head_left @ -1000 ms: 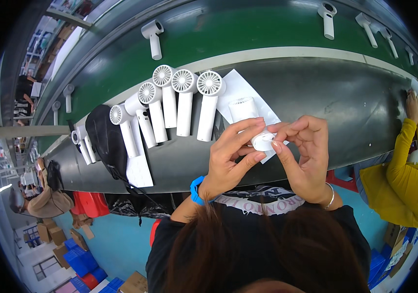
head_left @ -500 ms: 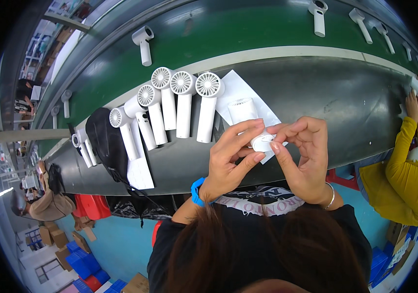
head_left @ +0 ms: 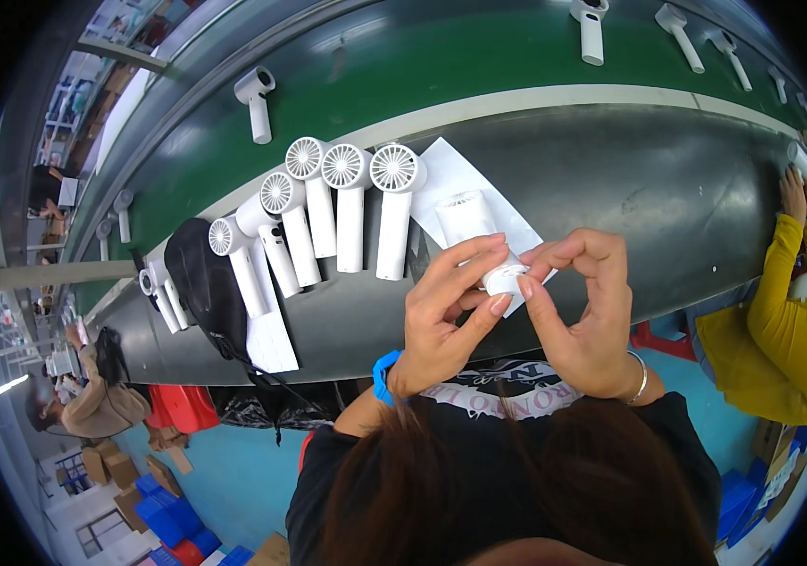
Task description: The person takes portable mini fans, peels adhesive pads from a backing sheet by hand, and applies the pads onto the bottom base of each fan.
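A white handheld fan [head_left: 463,217] points away from me, its handle end toward my chest. My left hand [head_left: 446,307] is closed around that handle end, fingers above and thumb below. Thumb and forefinger of my right hand [head_left: 590,316] pinch at the end of the handle; what is between the fingertips is too small to make out. Beneath the fan a white paper sheet [head_left: 443,162] lies on the dark work surface [head_left: 648,189]. Just left of it, several more white handheld fans [head_left: 394,217] lie side by side, round grilles at the far end.
A black bag [head_left: 203,288] and another white sheet [head_left: 272,341] lie farther left. Beyond a pale rail, a green conveyor belt [head_left: 479,52] carries spaced white fans [head_left: 591,36]. A co-worker in a yellow top [head_left: 790,330] works at the right. Blue boxes [head_left: 166,517] stand on the floor.
My right thumb and forefinger have drawn closer together at the handle's end. The fan has stayed in my left hand. The view has shifted slightly, and the belt's fans sit farther left.
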### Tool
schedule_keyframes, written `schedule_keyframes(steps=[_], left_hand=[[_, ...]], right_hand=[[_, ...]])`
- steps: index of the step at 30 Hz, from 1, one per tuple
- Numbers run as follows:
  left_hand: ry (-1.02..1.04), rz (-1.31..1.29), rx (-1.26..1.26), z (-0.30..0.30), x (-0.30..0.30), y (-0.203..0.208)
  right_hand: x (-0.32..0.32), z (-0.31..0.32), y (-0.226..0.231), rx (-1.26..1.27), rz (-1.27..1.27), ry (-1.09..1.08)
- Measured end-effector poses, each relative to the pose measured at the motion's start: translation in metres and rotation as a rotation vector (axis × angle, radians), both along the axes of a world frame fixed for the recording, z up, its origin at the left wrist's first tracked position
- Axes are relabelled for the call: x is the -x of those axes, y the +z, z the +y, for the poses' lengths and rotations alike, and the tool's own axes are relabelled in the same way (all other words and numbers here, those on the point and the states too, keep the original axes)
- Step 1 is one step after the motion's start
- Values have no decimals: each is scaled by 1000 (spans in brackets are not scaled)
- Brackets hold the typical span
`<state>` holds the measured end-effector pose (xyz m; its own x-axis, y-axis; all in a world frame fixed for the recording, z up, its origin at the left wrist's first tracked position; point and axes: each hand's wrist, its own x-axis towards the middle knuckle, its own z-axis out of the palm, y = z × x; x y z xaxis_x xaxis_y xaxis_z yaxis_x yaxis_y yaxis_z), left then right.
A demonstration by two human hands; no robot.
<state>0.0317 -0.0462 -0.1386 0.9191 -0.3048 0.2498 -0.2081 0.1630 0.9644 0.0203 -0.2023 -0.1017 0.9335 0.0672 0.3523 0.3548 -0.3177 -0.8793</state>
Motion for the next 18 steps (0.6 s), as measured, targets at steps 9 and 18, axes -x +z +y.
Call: schedule_keyframes(steps=[9,18], left_hand=[[-22,26,-14,-5,2,1],[-52,4,-59,-6,1,2]], right_hand=[[2,-5,3,182,-29,-92],[4,-6,4,181,-25,-118]])
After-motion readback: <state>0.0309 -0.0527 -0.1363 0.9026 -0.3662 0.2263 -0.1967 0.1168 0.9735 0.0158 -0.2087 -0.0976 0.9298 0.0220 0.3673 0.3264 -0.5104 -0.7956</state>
